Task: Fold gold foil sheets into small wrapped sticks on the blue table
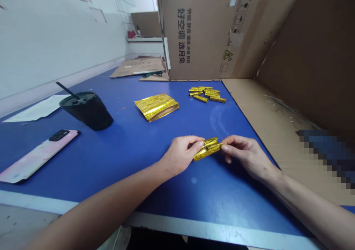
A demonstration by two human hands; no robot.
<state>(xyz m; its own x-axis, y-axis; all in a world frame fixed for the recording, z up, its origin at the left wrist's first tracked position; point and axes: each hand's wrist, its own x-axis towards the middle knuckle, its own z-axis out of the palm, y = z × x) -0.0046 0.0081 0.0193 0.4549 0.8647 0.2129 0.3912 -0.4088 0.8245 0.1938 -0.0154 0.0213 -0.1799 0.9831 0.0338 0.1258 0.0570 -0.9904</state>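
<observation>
- Gold foil piece (208, 153), partly folded lengthwise, is held between both hands above the near middle of the blue table (130, 150); I cannot tell from my camera whether it touches the surface.
- Left hand (181, 152): grasping. I find the thumb laid over the piece's left end, with the forefinger along the far side.
- Right hand (248, 154): grasping. Thumb and forefinger pinch the right end; the remaining fingers are curled beneath.
- Condition: two raised folds run side by side with a groove between them. I judge the step in hand to be folding or creasing.
- Handling, in my judgement: the foil looks thin and springy, so the left thumb should anchor the fold while the right fingertips press evenly along the edge. Uneven pressure could skew the crease; a hard pull could tear it.
- Reference: I note narrow folded pieces (212, 95) in a loose pile at the far right. Their straight edges make a fair standard for comparison.
- Flat foil stack (156, 106) lies farther left, well apart from both hands.
</observation>
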